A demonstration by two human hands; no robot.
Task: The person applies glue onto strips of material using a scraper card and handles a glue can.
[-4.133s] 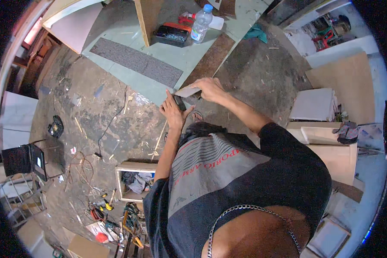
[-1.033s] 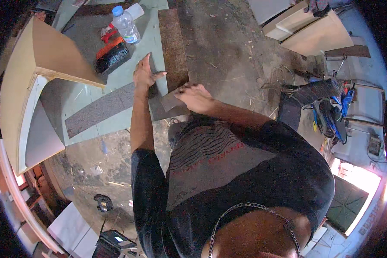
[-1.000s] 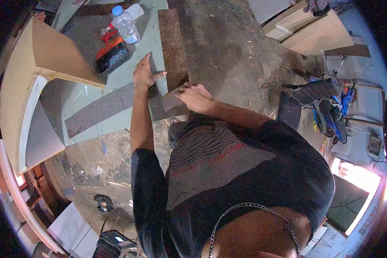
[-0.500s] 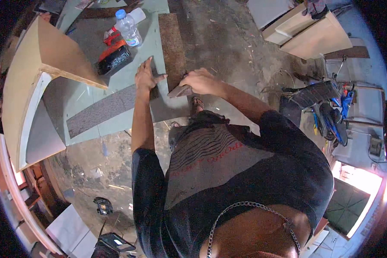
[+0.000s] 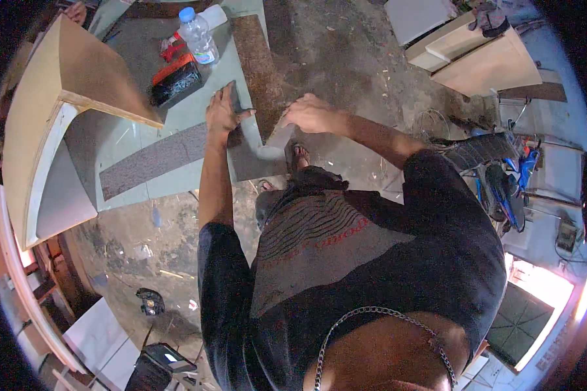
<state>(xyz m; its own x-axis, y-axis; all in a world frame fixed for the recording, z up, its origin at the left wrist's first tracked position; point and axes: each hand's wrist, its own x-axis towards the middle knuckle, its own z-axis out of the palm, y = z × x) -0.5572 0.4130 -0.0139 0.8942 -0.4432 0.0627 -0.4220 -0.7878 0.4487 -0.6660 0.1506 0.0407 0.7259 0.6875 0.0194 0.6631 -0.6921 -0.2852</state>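
A long brown speckled strip (image 5: 255,55) of sheet material lies along the right edge of the pale green table (image 5: 137,189). My right hand (image 5: 312,114) grips its near end with closed fingers. That end is lifted and tilted, with a paler face showing below the fingers. My left hand (image 5: 222,112) rests on the table left of the strip, over a dark grey piece (image 5: 243,96). Its fingers are stretched forward and the thumb points at the strip. A second speckled strip (image 5: 153,161) lies flat to the left of my left wrist.
Beyond my left hand stand a clear bottle (image 5: 199,39) with a blue cap and a black and orange block-shaped thing (image 5: 176,81). A large angled wooden panel piece (image 5: 101,78) stands at the left. Wooden panels (image 5: 489,62) and a dark bag (image 5: 479,153) are at the right.
My right hand has moved slightly up and right, and the strip's near end has tilted to show a paler face. My left hand has stayed almost in place.
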